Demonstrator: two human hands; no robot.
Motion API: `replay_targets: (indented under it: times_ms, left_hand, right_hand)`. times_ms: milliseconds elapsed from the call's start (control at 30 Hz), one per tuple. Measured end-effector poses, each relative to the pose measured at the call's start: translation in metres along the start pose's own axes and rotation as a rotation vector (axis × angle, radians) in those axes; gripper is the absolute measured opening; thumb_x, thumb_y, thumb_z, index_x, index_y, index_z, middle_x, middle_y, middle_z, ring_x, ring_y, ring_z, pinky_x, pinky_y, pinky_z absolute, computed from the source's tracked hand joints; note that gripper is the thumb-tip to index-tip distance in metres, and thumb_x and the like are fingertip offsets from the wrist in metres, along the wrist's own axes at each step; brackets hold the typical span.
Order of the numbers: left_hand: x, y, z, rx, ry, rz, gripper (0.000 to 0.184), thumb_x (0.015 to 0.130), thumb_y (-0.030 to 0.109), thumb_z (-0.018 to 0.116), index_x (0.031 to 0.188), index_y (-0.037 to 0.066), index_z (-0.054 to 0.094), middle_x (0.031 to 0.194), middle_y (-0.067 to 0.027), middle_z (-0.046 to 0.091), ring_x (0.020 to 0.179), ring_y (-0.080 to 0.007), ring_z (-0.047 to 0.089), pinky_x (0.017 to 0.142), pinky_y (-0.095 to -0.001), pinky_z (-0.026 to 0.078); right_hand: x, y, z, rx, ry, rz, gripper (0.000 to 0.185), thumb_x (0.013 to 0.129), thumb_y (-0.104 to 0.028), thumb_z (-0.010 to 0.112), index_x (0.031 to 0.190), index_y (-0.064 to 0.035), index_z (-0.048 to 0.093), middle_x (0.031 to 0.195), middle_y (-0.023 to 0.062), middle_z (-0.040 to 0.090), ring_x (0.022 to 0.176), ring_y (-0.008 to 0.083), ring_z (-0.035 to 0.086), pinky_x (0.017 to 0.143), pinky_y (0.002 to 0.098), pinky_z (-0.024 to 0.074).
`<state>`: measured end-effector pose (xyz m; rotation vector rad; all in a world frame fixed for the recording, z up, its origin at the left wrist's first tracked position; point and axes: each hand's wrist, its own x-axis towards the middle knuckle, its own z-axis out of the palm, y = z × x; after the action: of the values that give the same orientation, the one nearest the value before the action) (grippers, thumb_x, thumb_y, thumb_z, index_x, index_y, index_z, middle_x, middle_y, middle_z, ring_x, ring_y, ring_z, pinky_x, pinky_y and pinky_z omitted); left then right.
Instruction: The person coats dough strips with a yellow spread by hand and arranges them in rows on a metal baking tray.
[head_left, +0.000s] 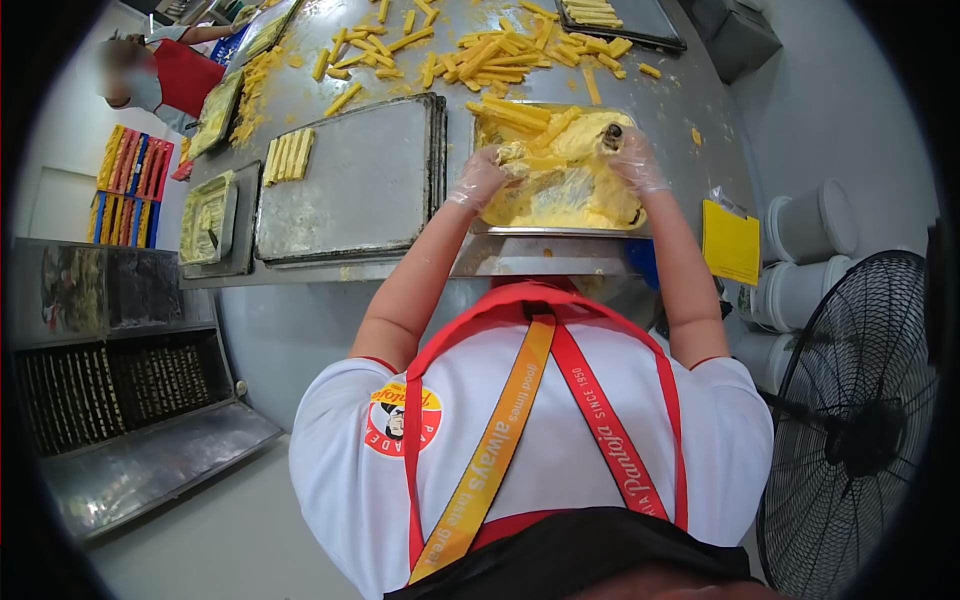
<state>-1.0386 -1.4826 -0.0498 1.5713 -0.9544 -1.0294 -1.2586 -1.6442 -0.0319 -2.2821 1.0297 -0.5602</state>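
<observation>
The cream tray (560, 232) lies on the counter (707, 165); over it, fingers of the right hand (637, 163) clamp a dark-ended tool (612, 132); whether the left hand (479, 179) grips, I cannot tell. Left of it, pale sticks (288, 156) seem done; beyond, heaped yellow sticks (490, 60) remain.

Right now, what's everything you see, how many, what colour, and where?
Table: one, silver, top
Metal tray: one, silver, table's near edge
Paste: one mass, yellow, inside it
Sticks: many, yellow, mostly table's far half
Stacked trays: count unclear, grey, table's left
Crates: several, multicoloured, far left
Co-worker: one, red-and-white clothes, upper left
Buckets: at least three, white, right
Flat thing: one, yellow, table's right edge
Fan: one, black, lower right
Shirt: one, white, below
Left hand: one, clear-gloved, tray's left
Right hand: one, clear-gloved, tray's right
</observation>
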Motion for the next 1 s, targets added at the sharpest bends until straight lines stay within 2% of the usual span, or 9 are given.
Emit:
replay_targets:
  times_ms: [33, 133, 300, 400, 533, 667, 767, 900, 1000]
  left_hand:
    - [-0.005, 0.000, 0.002, 0.087, -0.015, 0.044, 0.035, 0.074, 0.006, 0.076, 0.107, 0.002, 0.067, 0.095, -0.0076, 0.070, 0.082, -0.0162, 0.064, 0.072, -0.0316, 0.053]
    - [-0.001, -0.021, 0.004, 0.341, 0.033, 0.099, 0.036, 0.074, 0.009, 0.076, 0.108, 0.004, 0.067, 0.097, -0.0110, 0.070, 0.084, -0.0204, 0.065, 0.075, -0.0333, 0.052]
    - [0.001, -0.032, 0.002, 0.510, 0.135, 0.244, 0.025, 0.077, 0.011, 0.069, 0.100, 0.004, 0.064, 0.093, -0.0187, 0.067, 0.087, -0.0354, 0.064, 0.075, -0.0405, 0.050]
    - [0.006, -0.035, 0.002, 0.600, 0.209, 0.451, 0.021, 0.078, 0.011, 0.066, 0.097, 0.003, 0.061, 0.088, -0.0203, 0.064, 0.087, -0.0404, 0.061, 0.073, -0.0448, 0.048]
    - [-0.003, -0.023, 0.010, 0.554, 0.261, 0.501, 0.027, 0.079, 0.012, 0.067, 0.102, 0.004, 0.057, 0.088, -0.0209, 0.064, 0.085, -0.0419, 0.061, 0.072, -0.0465, 0.048]
    - [0.002, -0.036, 0.007, 0.609, 0.236, 0.495, 0.037, 0.079, 0.013, 0.067, 0.113, 0.005, 0.054, 0.092, -0.0230, 0.065, 0.087, -0.0427, 0.062, 0.074, -0.0467, 0.049]
    - [0.004, -0.036, 0.007, 0.609, 0.213, 0.454, 0.042, 0.079, 0.015, 0.069, 0.117, 0.005, 0.052, 0.094, -0.0237, 0.065, 0.089, -0.0426, 0.062, 0.075, -0.0465, 0.050]
    - [0.001, -0.024, 0.007, 0.568, 0.194, 0.377, 0.039, 0.078, 0.017, 0.071, 0.113, 0.004, 0.057, 0.097, -0.0224, 0.066, 0.089, -0.0406, 0.064, 0.077, -0.0442, 0.051]
    - [0.002, -0.023, 0.007, 0.452, 0.198, 0.213, 0.033, 0.077, 0.016, 0.071, 0.107, 0.003, 0.063, 0.096, -0.0212, 0.068, 0.089, -0.0384, 0.065, 0.077, -0.0422, 0.051]
  right_hand:
    - [-0.003, -0.002, 0.006, -0.122, 0.169, -0.150, 0.019, 0.079, -0.014, 0.072, 0.094, -0.0044, 0.065, 0.081, 0.0128, 0.066, 0.071, 0.0243, 0.063, 0.066, 0.0351, 0.0498]
    - [-0.028, -0.024, -0.005, 0.000, -0.173, -0.349, 0.023, 0.076, -0.015, 0.070, 0.096, -0.0040, 0.066, 0.086, 0.0186, 0.066, 0.078, 0.0365, 0.062, 0.074, 0.0415, 0.0508]
    - [-0.011, -0.017, -0.017, 0.178, -0.114, 0.267, 0.022, 0.079, -0.020, 0.072, 0.092, -0.0030, 0.067, 0.084, 0.0147, 0.068, 0.077, 0.0246, 0.064, 0.072, 0.0340, 0.0496]
    - [-0.020, -0.028, -0.007, 0.142, 0.155, -0.022, 0.025, 0.079, -0.020, 0.073, 0.095, -0.0018, 0.066, 0.086, 0.0117, 0.069, 0.077, 0.0216, 0.066, 0.071, 0.0349, 0.0509]
    - [-0.026, -0.040, 0.013, 1.237, 0.090, 0.197, 0.023, 0.078, -0.013, 0.075, 0.093, 0.0004, 0.064, 0.088, 0.0094, 0.068, 0.073, 0.0171, 0.066, 0.066, 0.0324, 0.0536]
    - [-0.012, -0.005, 0.021, 0.573, 0.170, 0.245, 0.021, 0.081, -0.006, 0.074, 0.098, 0.0006, 0.063, 0.089, 0.0088, 0.067, 0.073, 0.0174, 0.066, 0.064, 0.0287, 0.0551]
    - [-0.020, -0.019, 0.015, 0.453, 0.213, 0.148, 0.020, 0.081, -0.006, 0.073, 0.097, 0.0006, 0.063, 0.087, 0.0082, 0.067, 0.074, 0.0166, 0.066, 0.064, 0.0288, 0.0553]
    - [-0.035, -0.043, 0.024, 1.191, 0.118, 0.194, 0.019, 0.078, -0.011, 0.074, 0.091, -0.0001, 0.065, 0.080, 0.0040, 0.067, 0.074, 0.0136, 0.065, 0.066, 0.0294, 0.0521]
    - [-0.030, -0.024, 0.025, 0.561, 0.235, 0.182, 0.018, 0.080, -0.011, 0.074, 0.092, -0.0004, 0.065, 0.081, 0.0023, 0.066, 0.073, 0.0135, 0.064, 0.067, 0.0288, 0.0513]
